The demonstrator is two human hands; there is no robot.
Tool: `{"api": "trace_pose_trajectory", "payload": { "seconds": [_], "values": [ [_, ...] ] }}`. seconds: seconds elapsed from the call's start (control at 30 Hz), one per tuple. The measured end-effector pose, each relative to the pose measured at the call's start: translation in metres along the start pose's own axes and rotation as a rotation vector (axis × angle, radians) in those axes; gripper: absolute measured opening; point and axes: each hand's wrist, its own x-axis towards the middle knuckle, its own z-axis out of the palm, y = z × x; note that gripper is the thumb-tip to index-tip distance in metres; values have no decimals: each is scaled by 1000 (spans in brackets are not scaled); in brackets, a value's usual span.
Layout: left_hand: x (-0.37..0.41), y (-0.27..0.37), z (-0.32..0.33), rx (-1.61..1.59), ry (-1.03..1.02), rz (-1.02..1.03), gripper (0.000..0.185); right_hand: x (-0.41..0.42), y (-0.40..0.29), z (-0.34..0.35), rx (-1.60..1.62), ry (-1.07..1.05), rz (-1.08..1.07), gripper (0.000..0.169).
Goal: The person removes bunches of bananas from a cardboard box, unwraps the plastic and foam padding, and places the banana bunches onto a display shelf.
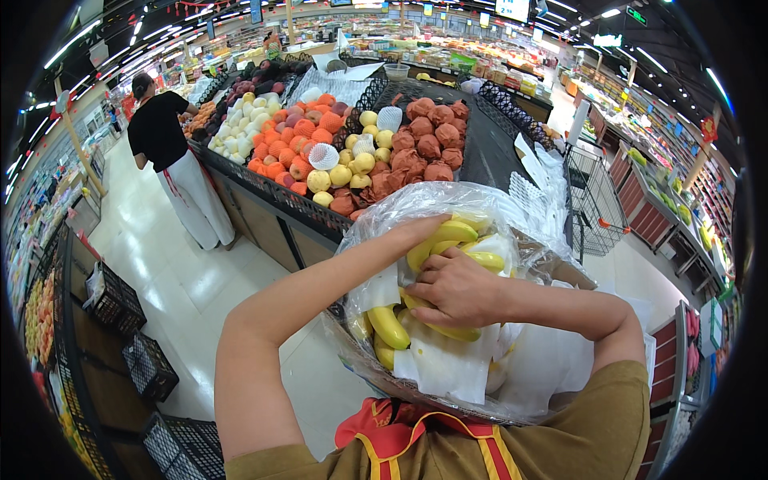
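Directly before me is a carton lined with clear plastic film [414, 201], full of yellow bananas [387, 327] with white foam sheets [447, 366] between them. My right hand [453, 285] lies over a bunch of bananas [453, 231] in the middle, its fingers curled around the fruit. At the far side of that same bunch is my left hand [433, 227]; its fingers go behind the bananas and are mostly hidden, so its grip does not show.
Beyond the carton, a fruit stand holds paper-wrapped fruit [429, 144], yellow pears [341, 175] and orange-netted fruit [300, 141]. A person in black [159, 126] stands at its left side. A shopping cart [597, 201] is at right, black crates [150, 366] at lower left.
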Motion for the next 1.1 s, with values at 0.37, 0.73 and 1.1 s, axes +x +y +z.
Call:
{"api": "trace_pose_trajectory", "payload": {
  "seconds": [0.37,0.73,1.1],
  "values": [
    [23,-1,25,213,-195,-4,39,-10,-4,-7,12,-29,43,43],
    [23,2,30,84,-327,-79,40,-15,33,-15,270,-51,-181,45],
    [13,3,40,71,-282,-29,41,-70,144,-43,341,172,443,26]
  ]
}}
